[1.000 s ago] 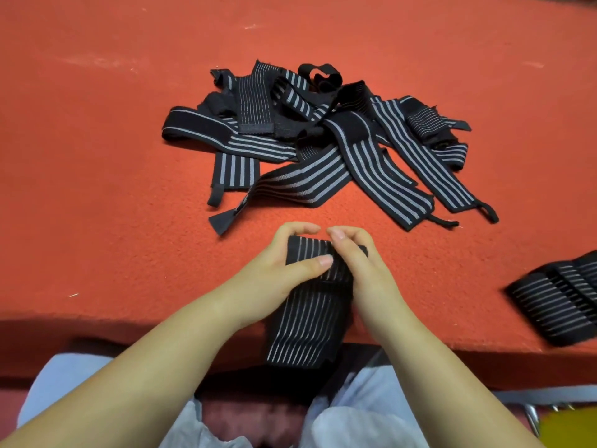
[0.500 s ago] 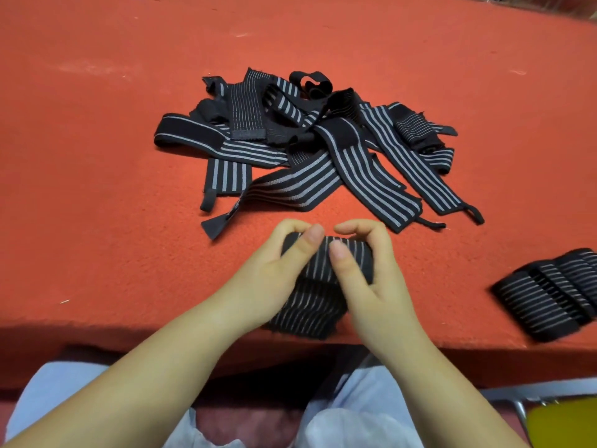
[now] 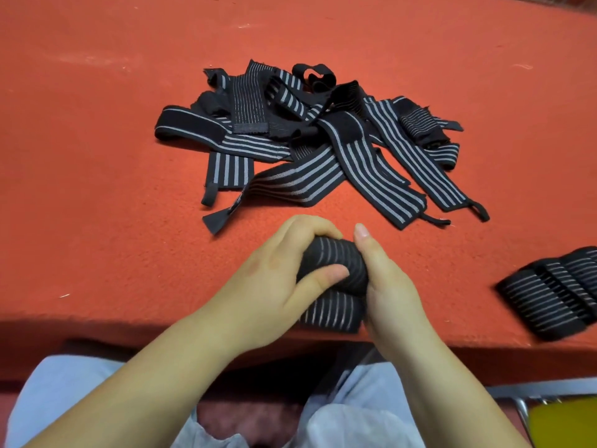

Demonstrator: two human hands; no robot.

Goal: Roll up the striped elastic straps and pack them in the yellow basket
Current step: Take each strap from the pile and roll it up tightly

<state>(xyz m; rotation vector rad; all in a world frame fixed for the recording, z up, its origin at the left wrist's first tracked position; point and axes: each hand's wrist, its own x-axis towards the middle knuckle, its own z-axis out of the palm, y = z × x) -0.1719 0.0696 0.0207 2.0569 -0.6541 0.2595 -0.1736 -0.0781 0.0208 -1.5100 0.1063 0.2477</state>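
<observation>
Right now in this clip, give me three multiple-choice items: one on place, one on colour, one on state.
1. Where does the loose pile lie relative to the hands?
A. beyond them
B. at the table's near edge, left of them
C. in the basket

2. What colour is the table?
A. green
B. red-orange
C. white

3. What is the state of the strap in the hands?
A. flat and fully unrolled
B. partly rolled, a tail still free
C. hanging from one hand

Answers: 1 A, the pile sits farther up the table than the left hand and right hand. 2 B, the surface is red-orange. 3 B, both hands grip a roll with a flat length below it.
</observation>
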